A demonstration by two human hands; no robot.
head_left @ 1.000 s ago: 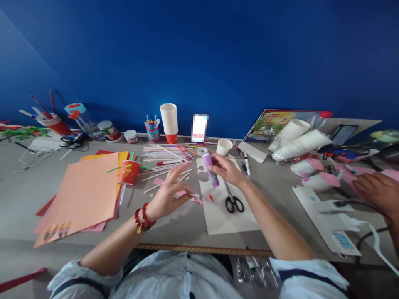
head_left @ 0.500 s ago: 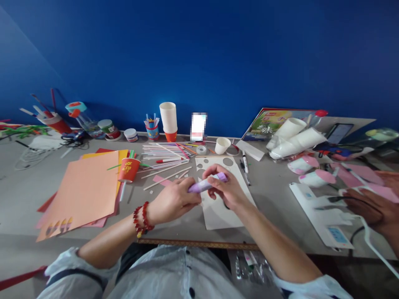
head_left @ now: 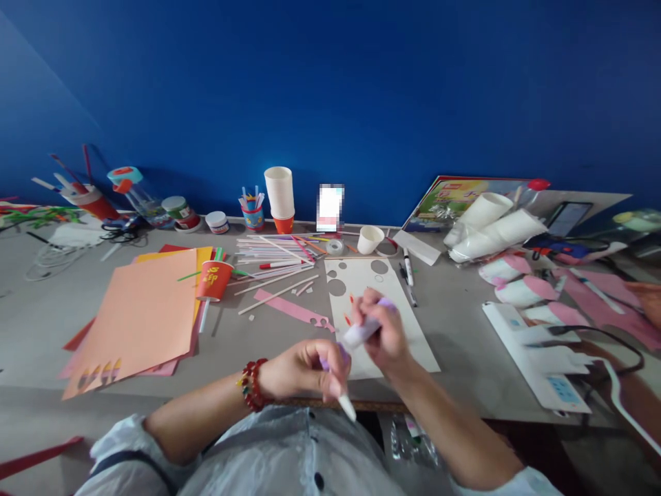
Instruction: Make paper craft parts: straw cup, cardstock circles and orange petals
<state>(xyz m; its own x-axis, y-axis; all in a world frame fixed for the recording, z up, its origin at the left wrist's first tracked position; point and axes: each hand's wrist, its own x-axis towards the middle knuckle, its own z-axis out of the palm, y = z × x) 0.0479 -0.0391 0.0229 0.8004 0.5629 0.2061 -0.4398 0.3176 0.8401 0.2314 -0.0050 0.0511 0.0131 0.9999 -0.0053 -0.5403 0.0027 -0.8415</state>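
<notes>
My right hand is closed around a purple-and-white glue stick, tilted above the white sheet. In my left hand, just to the left and lower, the fingers pinch the purple cap and a small white pointed piece. The cap looks pulled off the tube, with their ends close together. Below the hands lies the white sheet with round holes cut in it. Small orange pieces show beside my right hand. The scissors are hidden from view.
A cut pink strip and many paper straws lie left of the sheet. Farther left are coloured papers and a red cup. A power strip lies at right, near another person's arm.
Both hands came together on the glue stick, then moved nearer my body. Its cap has come off into my left hand. The white pointed piece now shows below my left fingers.
</notes>
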